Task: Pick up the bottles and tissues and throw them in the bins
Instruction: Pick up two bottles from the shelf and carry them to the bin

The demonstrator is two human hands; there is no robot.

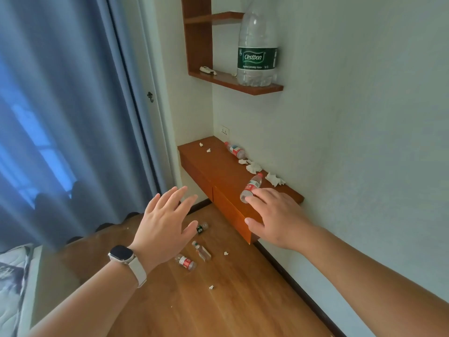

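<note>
A small red-labelled bottle (252,187) lies on the wall-mounted wooden cabinet (218,171). My right hand (274,215) reaches over the cabinet with spread fingers, fingertips at the bottle's base, holding nothing. My left hand (165,220) hovers open beside it, over the floor. A second red-labelled bottle (235,150) lies farther back by the wall, with crumpled tissues (254,167) and another tissue (274,179) near it. On the floor lie a green-labelled bottle (202,227), a clear bottle (201,250) and a red-labelled bottle (185,262). A large green-labelled bottle (257,47) stands on the upper shelf (257,88).
Blue curtains (60,117) hang at the left. A bed corner (14,276) shows at the lower left. Small tissue scraps (211,287) lie on the wooden floor (218,300). A wall socket (225,130) sits above the cabinet. No bin is in view.
</note>
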